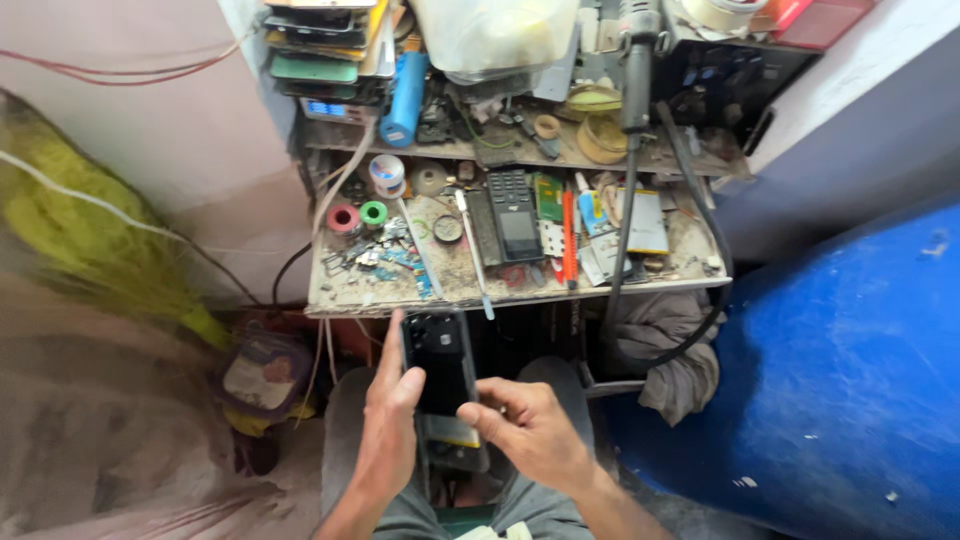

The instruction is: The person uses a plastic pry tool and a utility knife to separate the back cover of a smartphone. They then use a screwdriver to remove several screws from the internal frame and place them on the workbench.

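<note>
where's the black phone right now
In the head view the black phone sits low and centre, held in the left hand with the right hand at its lower edge, just below the cluttered workbench.

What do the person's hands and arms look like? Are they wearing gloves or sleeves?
No gloves and no sleeves. Both the left hand and the right hand are bare, and the forearms are bare right down to the bottom edge of the picture. No rings, watch or bracelets show. Each hand has short fingernails.
</note>
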